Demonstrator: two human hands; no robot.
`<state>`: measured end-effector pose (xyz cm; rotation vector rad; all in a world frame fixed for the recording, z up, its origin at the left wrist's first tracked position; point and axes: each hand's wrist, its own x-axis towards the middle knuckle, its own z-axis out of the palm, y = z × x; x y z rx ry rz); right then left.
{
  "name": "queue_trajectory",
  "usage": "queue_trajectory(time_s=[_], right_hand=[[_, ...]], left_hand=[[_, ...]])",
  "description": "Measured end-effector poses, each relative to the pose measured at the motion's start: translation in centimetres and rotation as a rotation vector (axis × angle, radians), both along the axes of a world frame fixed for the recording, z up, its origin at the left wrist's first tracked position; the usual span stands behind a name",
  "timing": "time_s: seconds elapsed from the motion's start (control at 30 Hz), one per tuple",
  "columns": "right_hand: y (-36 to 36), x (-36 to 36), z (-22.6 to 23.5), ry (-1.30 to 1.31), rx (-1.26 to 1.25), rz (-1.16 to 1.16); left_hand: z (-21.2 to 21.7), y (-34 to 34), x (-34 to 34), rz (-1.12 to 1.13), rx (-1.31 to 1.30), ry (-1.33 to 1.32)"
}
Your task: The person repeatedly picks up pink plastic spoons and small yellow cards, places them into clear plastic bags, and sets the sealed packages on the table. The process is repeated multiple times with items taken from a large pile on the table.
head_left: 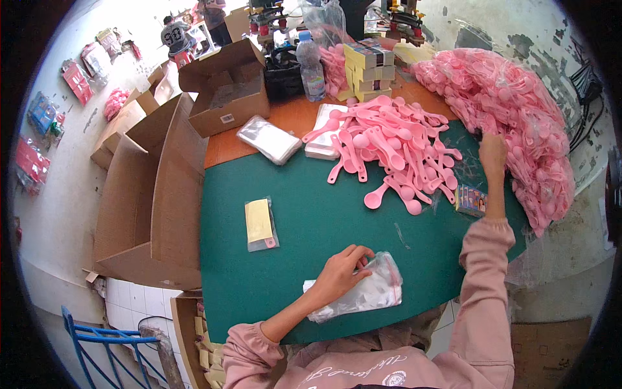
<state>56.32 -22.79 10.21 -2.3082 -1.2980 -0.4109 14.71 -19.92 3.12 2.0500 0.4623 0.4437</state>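
Note:
On the green table mat, near its front edge, lies a stack of clear plastic bags (379, 295). My left hand (343, 272) rests over it, fingers curled at the edge of the top bag. Further right my right hand (492, 152) reaches forward beside a large heap of bagged pink spoons (518, 104); its fingers are bent, and a small dark thing at their tips is too unclear to name. Loose pink measuring spoons (395, 139) are piled left of this hand. Below them sits a small stack of printed cards (471, 200). A filled bag with a yellow card (260, 222) lies at the left.
More flat clear bags (270, 139) lie at the back beside the spoons. Behind stand a water bottle (311, 68), stacked yellow card bundles (369, 68) and an open cardboard box (230, 97). A large open carton (139, 214) borders the table's left side, near a blue metal rack (110, 334).

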Motion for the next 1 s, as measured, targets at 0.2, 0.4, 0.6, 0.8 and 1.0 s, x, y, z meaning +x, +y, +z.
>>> queue_trajectory(time_s=[0.2,0.4,0.6,0.8,1.0], right_hand=[[-3.2,-19.2,-2.0,0.397,-0.552,0.442],[-6.1,-21.3,-5.6,0.431,-0.340,0.292],[-2.6,-11.9,-1.3,1.239,-0.331,0.774],[0.6,-3.5,-0.8,0.000,0.104,0.111],[2.2,-14.5,-2.6,-0.088,-0.100,0.424]], left_hand=[[-0.6,0.6,-1.8,0.138,-0.027,-0.006],[-0.2,0.4,-0.6,0.206,-0.207,-0.098],[-0.6,1.5,-1.3,0.164,-0.275,-0.048],[-1.0,2.5,-1.2,0.145,-0.487,0.048],[-0.9,2.9,-1.6,0.192,-0.613,-0.018]])
